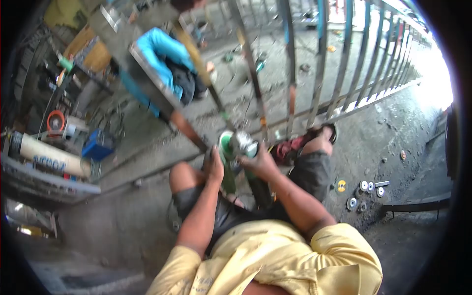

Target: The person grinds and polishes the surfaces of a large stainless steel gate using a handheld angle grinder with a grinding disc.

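Observation:
In the head view an angle grinder (244, 144) is held up between my knees, its silver gear head towards the fence. A round green-and-white disc (226, 141) faces left on it. My right hand (262, 164) is closed around the grinder just behind the gear head. Beside the disc, on the left, my left hand (214, 165) is closed against the green part of the tool; its fingertips are hidden. The lower body of the grinder hangs between my legs, partly covered by my hands.
A metal bar fence (290, 64) stands right in front of me. Beyond it crouches a person in a blue top (160, 46). Several loose discs (364, 186) lie on the floor to my right. At left are a gas cylinder (54, 156) and a blue box (97, 145).

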A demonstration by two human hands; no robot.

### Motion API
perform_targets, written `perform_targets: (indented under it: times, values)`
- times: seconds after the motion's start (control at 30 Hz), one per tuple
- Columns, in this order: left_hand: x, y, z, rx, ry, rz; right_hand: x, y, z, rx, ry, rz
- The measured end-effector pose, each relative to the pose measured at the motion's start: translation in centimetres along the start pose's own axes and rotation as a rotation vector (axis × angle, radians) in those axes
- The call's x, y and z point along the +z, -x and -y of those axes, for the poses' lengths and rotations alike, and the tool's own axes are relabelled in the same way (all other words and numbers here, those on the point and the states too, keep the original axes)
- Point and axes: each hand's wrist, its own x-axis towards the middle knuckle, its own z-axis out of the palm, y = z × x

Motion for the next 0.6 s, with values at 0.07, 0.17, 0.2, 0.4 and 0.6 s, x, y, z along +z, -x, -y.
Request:
perform_targets:
  times: [0.07, 0.17, 0.2, 0.4, 0.6]
  values:
    - [0.4, -0.5, -1.1, -0.115, 0.001, 0.041, -0.8, 0.5, 2.0, 0.024, 0.067, -0.015]
    - [0.3, -0.8, -2.1, -0.126, -0.059, 0.108, -1.1, 1.2, 2.5, 0.116, 0.100, -0.005]
    - [0.2, -0.9, -2.5, -0.105, -0.081, 0.126, -1.6, 1.6, 3.3, 0.127, 0.088, 0.006]
    - [1.3, -1.5, -2.3, -0.067, 0.015, 0.152, -1.7, 1.6, 1.3, 0.114, 0.066, -0.040]
    - [2.2, -2.1, -1.5, -0.057, 0.006, 0.207, -3.2, 2.6, 1.7, 0.101, -0.092, -0.023]
